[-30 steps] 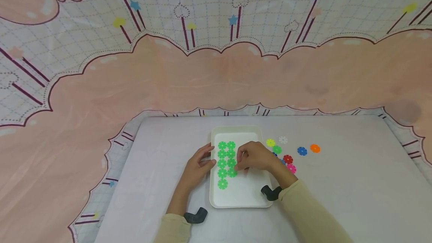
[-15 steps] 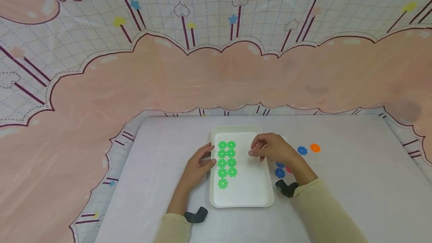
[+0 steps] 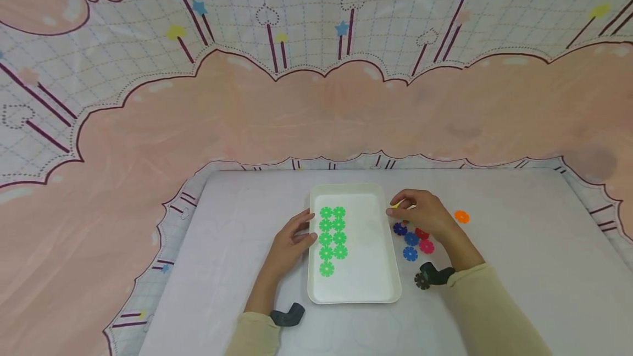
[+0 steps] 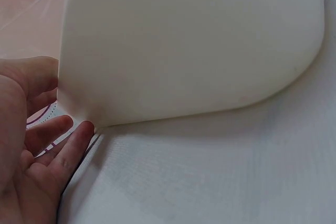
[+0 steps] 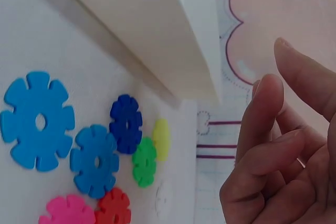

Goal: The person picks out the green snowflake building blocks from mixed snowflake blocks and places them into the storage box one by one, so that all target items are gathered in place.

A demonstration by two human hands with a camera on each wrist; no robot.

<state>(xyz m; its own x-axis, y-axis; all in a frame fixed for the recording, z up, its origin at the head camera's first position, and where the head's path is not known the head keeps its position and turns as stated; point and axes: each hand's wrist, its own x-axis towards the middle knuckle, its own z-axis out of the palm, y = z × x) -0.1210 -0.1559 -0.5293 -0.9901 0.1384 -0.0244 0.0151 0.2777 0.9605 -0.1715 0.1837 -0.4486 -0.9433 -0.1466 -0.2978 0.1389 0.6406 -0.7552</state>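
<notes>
A white tray [image 3: 368,282] holds several green flower-shaped notched discs [image 3: 325,239], laid in two columns on its left side. My left hand [image 3: 288,246] touches the tray's left wall with its fingertips; the left wrist view shows fingers [image 4: 79,140] against that wall. Over the loose discs right of the tray hovers my right hand [image 3: 427,216], thumb and index finger apart with nothing between them in the right wrist view. Near it are a yellow disc [image 5: 161,139], a green disc [image 5: 144,162] and a dark blue disc [image 5: 126,124]. In the head view the hand partly covers them.
Light blue discs [image 3: 410,254], a pink disc [image 3: 427,246] and a red disc [image 3: 422,233] lie right of the tray. An orange disc [image 3: 462,217] lies farther right. Under the right wrist band sits a dark disc [image 3: 422,281]. A white cloth covers the table [image 3: 237,218].
My right hand has moved right and away from the green discs, past the tray's right rim to above the loose discs. The left hand and tray have stayed put.
</notes>
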